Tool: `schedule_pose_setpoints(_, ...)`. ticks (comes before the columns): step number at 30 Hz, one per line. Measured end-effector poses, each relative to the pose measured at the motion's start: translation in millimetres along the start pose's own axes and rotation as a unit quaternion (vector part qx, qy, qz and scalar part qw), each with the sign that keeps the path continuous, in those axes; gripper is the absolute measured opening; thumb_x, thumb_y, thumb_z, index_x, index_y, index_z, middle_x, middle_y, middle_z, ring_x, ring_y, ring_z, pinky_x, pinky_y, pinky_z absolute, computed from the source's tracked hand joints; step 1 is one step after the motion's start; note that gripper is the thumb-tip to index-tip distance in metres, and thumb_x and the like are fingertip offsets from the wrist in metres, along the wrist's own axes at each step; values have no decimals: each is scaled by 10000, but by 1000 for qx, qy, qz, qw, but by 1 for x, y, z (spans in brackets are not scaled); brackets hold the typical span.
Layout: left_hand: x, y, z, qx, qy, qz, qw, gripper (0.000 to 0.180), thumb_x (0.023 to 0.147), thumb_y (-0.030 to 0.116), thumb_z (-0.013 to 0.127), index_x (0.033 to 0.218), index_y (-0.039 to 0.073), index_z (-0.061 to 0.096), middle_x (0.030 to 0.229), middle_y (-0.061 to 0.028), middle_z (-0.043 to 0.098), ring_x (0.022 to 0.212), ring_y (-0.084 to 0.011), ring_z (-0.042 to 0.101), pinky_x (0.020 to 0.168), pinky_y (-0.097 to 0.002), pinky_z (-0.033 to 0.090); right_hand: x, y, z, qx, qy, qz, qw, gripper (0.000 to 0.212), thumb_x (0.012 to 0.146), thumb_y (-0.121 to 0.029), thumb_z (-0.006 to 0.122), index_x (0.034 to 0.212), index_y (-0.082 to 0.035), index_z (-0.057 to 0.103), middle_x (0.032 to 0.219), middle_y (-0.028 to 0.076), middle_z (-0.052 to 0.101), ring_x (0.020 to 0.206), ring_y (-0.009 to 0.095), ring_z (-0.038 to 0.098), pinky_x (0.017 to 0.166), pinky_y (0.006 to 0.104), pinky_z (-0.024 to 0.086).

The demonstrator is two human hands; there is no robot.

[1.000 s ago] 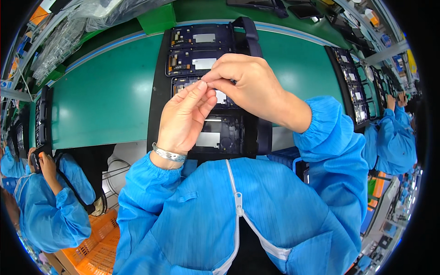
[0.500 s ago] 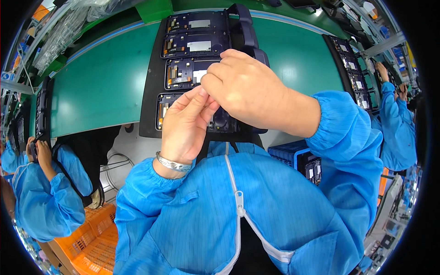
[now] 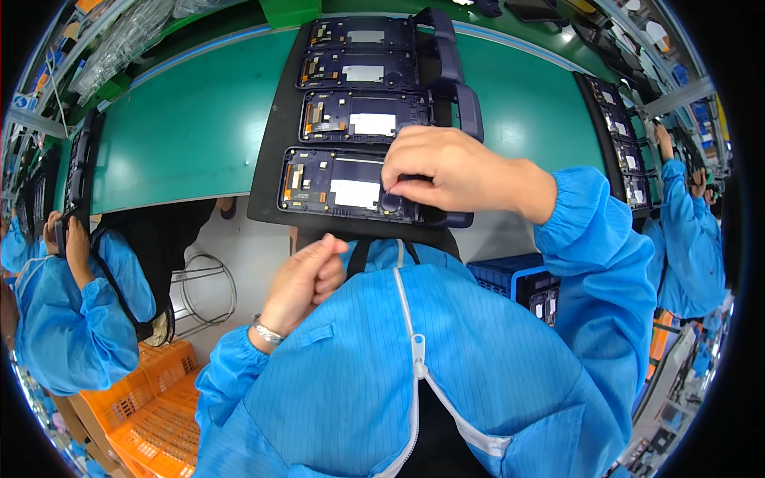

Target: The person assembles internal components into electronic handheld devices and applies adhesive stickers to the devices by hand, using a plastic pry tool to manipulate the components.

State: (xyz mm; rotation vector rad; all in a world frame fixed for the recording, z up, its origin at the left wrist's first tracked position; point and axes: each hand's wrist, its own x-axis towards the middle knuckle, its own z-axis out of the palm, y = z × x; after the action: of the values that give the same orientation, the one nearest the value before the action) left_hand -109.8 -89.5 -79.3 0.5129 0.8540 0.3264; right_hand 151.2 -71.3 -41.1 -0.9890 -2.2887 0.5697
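Note:
Dark navy device housings, several of them, lie in a column on a black board [image 3: 271, 179], with orange flat cables and white patches inside. Over the right part of the nearest housing [image 3: 319, 182], my right hand [image 3: 446, 169] is closed, thumb and index finger pinched just above its surface. Whatever sits between those fingertips is too small to make out. My left hand [image 3: 304, 279], a metal bracelet at its wrist, hangs in front of the board's near edge. Its fingertips are pressed together, and I cannot see what they hold, if anything. The second housing [image 3: 370, 115] lies just beyond.
A green worktable [image 3: 183, 127] runs left and right under the board. Similar boards with housings stand at both sides, where people in blue work. An orange crate [image 3: 151, 406] is on the floor at lower left; a blue crate [image 3: 498, 272] stands below the table at right.
My hands were together above the housings and have parted. The left has drawn back toward my body; the right has moved down and right to the nearest housing.

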Motion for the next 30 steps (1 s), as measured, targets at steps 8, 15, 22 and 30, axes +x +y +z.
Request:
schedule_pose_setpoints(8, 31, -17, 0, 152, 2, 39, 988, 370, 927, 356, 496, 1005, 16, 618, 553, 86, 340, 496, -18, 270, 446, -178, 221, 15, 5, 16, -56, -70, -64, 994, 80, 682, -96, 688, 723, -80, 620, 786, 30, 577, 781, 217, 556, 679, 341, 440)
schedule_pose_setpoints(15, 39, -16, -8, 180, 5, 31, 983, 437, 914, 399, 504, 1007, -12, 617, 542, 79, 361, 492, -17, 287, 446, -179, 232, 20, 5, 19, -86, -102, -58, 989, 43, 672, -120, 667, 687, -115, 627, 706, -6, 549, 788, 186, 540, 719, 324, 420)
schedule_pose_setpoints(22, 44, -14, -11, 168, -4, 61, 984, 423, 899, 397, 535, 629, 71, 525, 514, 76, 371, 462, -20, 285, 416, -197, 219, 25, 1, 17, -115, -135, -52, 983, 24, 686, -119, 635, 690, -106, 616, 741, 4, 573, 783, 202, 554, 721, 324, 426)
schedule_pose_setpoints(30, 51, -20, -4, 104, 45, 102, 988, 409, 862, 353, 612, 585, 62, 540, 514, 59, 435, 463, -21, 316, 405, -205, 224, 29, 3, 14, -130, -161, -65, 976, 64, 641, -120, 617, 700, -98, 612, 773, 13, 582, 792, 221, 561, 715, 322, 451)
